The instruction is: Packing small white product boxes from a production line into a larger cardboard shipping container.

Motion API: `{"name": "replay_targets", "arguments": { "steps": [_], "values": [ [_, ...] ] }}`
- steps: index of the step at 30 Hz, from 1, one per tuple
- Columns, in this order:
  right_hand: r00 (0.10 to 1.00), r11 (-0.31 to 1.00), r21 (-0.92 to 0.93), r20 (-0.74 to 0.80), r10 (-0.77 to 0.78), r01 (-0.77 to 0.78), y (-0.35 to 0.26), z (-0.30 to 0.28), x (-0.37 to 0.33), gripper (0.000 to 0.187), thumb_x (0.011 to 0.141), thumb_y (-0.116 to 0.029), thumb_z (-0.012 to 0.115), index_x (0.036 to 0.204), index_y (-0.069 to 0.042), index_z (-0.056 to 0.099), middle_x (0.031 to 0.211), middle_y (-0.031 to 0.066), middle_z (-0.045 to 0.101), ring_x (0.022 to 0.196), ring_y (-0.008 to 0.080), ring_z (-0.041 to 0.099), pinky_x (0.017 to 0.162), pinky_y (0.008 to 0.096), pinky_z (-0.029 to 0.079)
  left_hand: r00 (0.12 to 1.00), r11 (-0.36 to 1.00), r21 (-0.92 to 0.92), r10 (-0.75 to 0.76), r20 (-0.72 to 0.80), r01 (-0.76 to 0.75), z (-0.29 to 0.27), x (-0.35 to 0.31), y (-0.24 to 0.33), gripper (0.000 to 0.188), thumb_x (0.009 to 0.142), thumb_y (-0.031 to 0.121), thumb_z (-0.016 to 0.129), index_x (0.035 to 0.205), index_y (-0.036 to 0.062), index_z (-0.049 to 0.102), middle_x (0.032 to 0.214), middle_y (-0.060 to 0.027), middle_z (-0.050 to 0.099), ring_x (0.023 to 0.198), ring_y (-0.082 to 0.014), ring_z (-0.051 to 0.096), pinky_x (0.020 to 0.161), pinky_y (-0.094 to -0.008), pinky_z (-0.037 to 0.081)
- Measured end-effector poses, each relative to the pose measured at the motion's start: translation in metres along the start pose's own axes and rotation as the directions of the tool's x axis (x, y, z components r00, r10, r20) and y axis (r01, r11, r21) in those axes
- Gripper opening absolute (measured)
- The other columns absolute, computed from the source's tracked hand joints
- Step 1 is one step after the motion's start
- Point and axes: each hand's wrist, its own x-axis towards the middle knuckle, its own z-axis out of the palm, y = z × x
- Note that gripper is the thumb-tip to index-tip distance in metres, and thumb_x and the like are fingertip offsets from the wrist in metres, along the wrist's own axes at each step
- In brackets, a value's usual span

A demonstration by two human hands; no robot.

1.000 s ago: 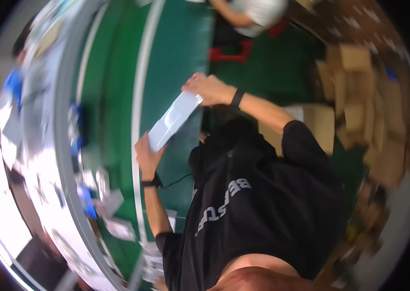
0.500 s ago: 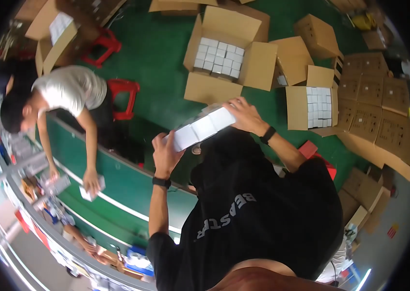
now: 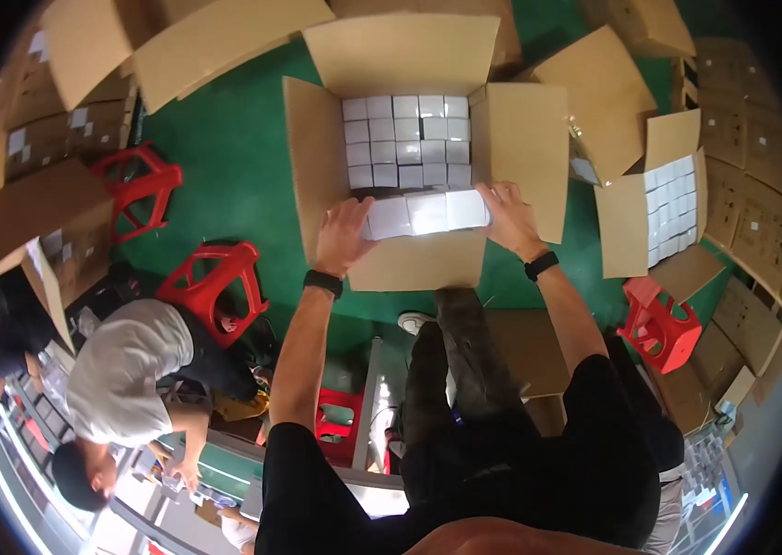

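A row of three small white boxes (image 3: 428, 214) is squeezed end to end between my two hands. My left hand (image 3: 343, 239) is closed on the left end of the row, and my right hand (image 3: 512, 224) grips the right end. The row is over the near side of a large open cardboard carton (image 3: 525, 153), by its near flap. Inside the carton, several rows of similar white boxes (image 3: 408, 153) are packed in a grid. The row in my hands hides part of the carton's near inner side.
To the right stands another open carton (image 3: 624, 236) with white boxes inside. Red stools (image 3: 215, 282) stand at the left, and another red stool (image 3: 659, 324) is at the right. A co-worker in a white shirt (image 3: 123, 370) bends over the bench at lower left. Stacked cartons (image 3: 729, 129) line the far right.
I have turned from the green-topped bench toward the open carton. The row of white boxes has moved with both hands to its near side and is now level.
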Motion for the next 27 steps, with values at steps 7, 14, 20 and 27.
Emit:
{"name": "replay_targets", "arguments": {
  "steps": [7, 14, 20, 27],
  "values": [
    [0.991, 0.977, 0.168, 0.065, 0.119, -0.128, 0.051, 0.106, 0.050, 0.077, 0.066, -0.026, 0.084, 0.134, -0.013, 0.051, 0.126, 0.0076, 0.056, 0.122, 0.0340, 0.051, 0.092, 0.0461, 0.053, 0.947, 0.995, -0.093, -0.005, 0.321, 0.037, 0.049, 0.101, -0.058, 0.083, 0.064, 0.022, 0.088, 0.138, 0.0085, 0.052, 0.133, -0.0164, 0.059, 0.125, -0.0358, 0.053, 0.109, -0.0450, 0.042],
    [0.972, 0.979, 0.114, 0.182, 0.147, -0.169, 0.052, 0.118, 0.077, 0.078, 0.066, -0.025, 0.083, 0.136, -0.013, 0.051, 0.123, 0.0084, 0.058, 0.121, 0.0338, 0.052, 0.092, 0.0463, 0.053, 0.955, 0.988, -0.150, 0.085, 0.284, -0.043, 0.093, 0.109, -0.094, 0.084, 0.062, 0.018, 0.088, 0.137, 0.0095, 0.053, 0.129, -0.0132, 0.061, 0.124, -0.0358, 0.052, 0.108, -0.0444, 0.042],
    [0.987, 0.995, 0.064, 0.151, 0.059, -0.070, 0.067, 0.148, 0.086, 0.075, 0.065, -0.028, 0.084, 0.133, -0.017, 0.054, 0.121, 0.0062, 0.060, 0.115, 0.0342, 0.056, 0.080, 0.0475, 0.057, 0.931, 0.987, -0.157, 0.027, 0.363, 0.033, 0.118, 0.097, -0.108, 0.084, 0.064, 0.018, 0.089, 0.138, 0.0076, 0.052, 0.129, -0.0149, 0.061, 0.124, -0.0364, 0.053, 0.107, -0.0438, 0.042],
    [0.939, 0.992, 0.080, 0.339, 0.063, -0.096, 0.072, 0.135, 0.105, 0.077, 0.065, -0.026, 0.083, 0.135, -0.016, 0.052, 0.124, 0.0055, 0.058, 0.119, 0.0333, 0.053, 0.086, 0.0458, 0.056, 0.888, 0.908, -0.331, -0.085, 0.453, 0.255, 0.148, 0.089, -0.119, 0.080, 0.061, 0.013, 0.086, 0.133, 0.0057, 0.052, 0.125, -0.0175, 0.060, 0.119, -0.0380, 0.053, 0.105, -0.0428, 0.043]
  ]
}}
